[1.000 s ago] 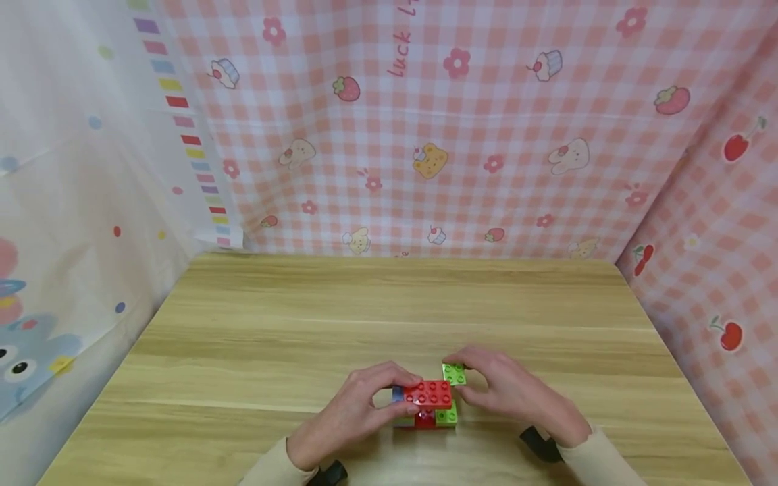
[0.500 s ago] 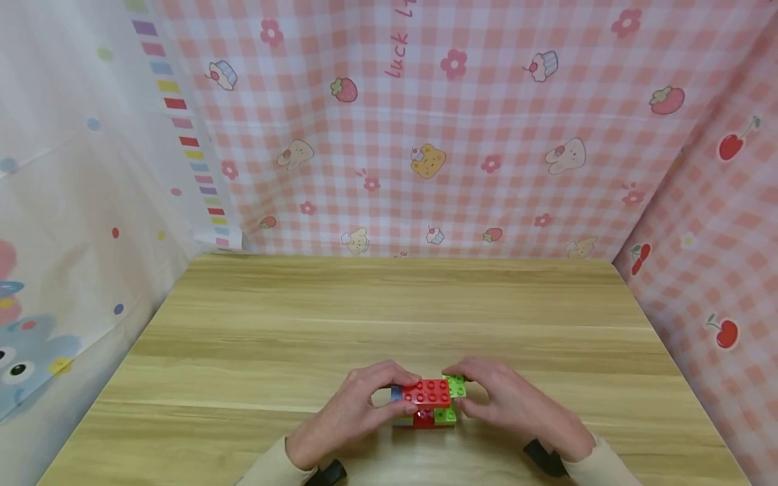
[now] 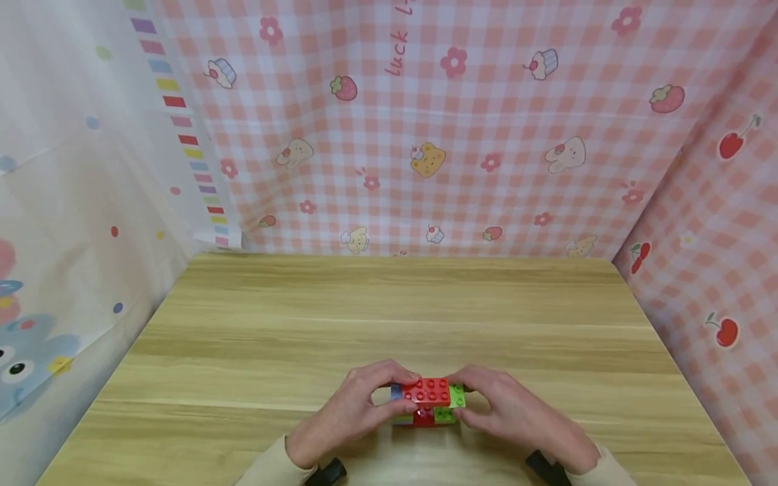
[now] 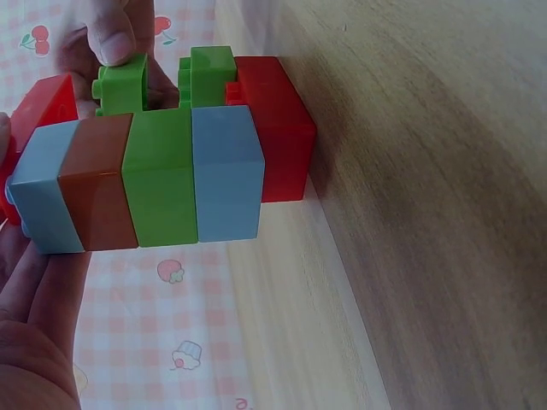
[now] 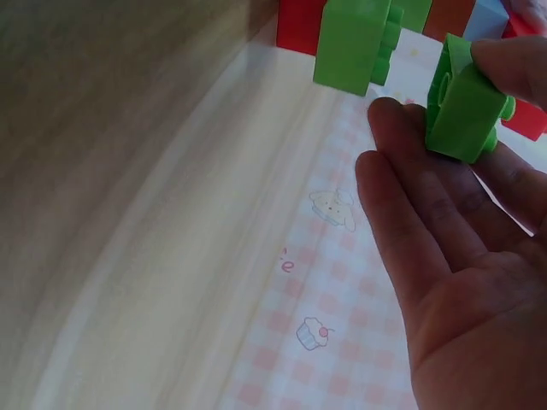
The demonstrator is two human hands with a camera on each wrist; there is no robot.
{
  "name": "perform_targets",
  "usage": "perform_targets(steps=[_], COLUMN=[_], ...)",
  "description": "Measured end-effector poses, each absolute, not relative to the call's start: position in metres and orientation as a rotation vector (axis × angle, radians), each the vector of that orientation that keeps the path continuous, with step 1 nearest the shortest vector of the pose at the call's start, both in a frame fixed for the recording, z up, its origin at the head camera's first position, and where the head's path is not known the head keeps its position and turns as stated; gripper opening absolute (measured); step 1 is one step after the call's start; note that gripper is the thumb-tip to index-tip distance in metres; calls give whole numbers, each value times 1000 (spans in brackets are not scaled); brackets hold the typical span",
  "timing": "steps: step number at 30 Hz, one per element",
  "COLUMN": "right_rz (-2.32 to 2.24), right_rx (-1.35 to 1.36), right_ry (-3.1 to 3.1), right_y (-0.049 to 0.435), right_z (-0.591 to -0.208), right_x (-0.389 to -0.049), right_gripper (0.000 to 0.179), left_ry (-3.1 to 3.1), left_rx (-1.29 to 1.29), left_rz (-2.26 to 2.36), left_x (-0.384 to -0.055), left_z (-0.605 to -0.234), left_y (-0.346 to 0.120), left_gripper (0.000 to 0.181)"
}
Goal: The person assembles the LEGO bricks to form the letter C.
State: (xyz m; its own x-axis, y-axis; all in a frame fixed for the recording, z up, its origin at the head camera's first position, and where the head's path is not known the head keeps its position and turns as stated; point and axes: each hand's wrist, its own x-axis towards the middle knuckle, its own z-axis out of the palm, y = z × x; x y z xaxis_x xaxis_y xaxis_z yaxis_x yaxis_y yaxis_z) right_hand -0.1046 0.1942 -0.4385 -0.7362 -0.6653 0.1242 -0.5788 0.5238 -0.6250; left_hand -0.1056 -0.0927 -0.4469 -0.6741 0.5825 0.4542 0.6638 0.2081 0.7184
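A structure of toy building bricks stands on the table, a red brick [image 4: 278, 128] at its base. In the left wrist view its column runs through a light blue brick [image 4: 229, 175], a green one, a brown brick [image 4: 98, 179] and another light blue one, up to a red top brick [image 3: 427, 391]. My left hand [image 3: 358, 405] holds that red brick between thumb and fingers. With thumb and fingers my right hand [image 3: 516, 415] pinches a small green brick [image 5: 468, 107] beside the red one's right end. Another green brick [image 5: 350, 47] sits lower, on the base, apart from the pinched one.
The wooden table [image 3: 389, 304] extends behind and to both sides of the hands. A pink checked cloth [image 3: 389, 135] hangs along its back edge, with further cloths at left and right. Black straps [image 3: 328, 472] show at the wrists.
My right hand has brought the small green brick toward me, from behind the red top brick's right corner to level with its right end. The left hand keeps its hold in place.
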Motion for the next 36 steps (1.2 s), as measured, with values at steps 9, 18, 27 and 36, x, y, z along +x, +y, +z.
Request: perform_targets(steps=[9,18,27,36], right_rz=[-1110,-1243,-1349,-1515], right_rx=[-1108,-1021,-954,-514], right_ry=[2602,2527,2473,2165], right_y=[190,189,185,184], right_z=[-440,-440,-438,-434], right_x=[-101,-100,-98,-96], right_gripper=[33,37,36,42], left_ry=[-2379,-2389,-2368,-2353], left_rx=[-1223,-1236,-1252,-1262], left_rz=[-1498,-1488,-1485,-1488], left_x=[-106,-106,-106,-107], left_z=[-447,-447,-447,-447], left_y=[-92,-93,-94,-93], left_gripper=[22,22,23,23])
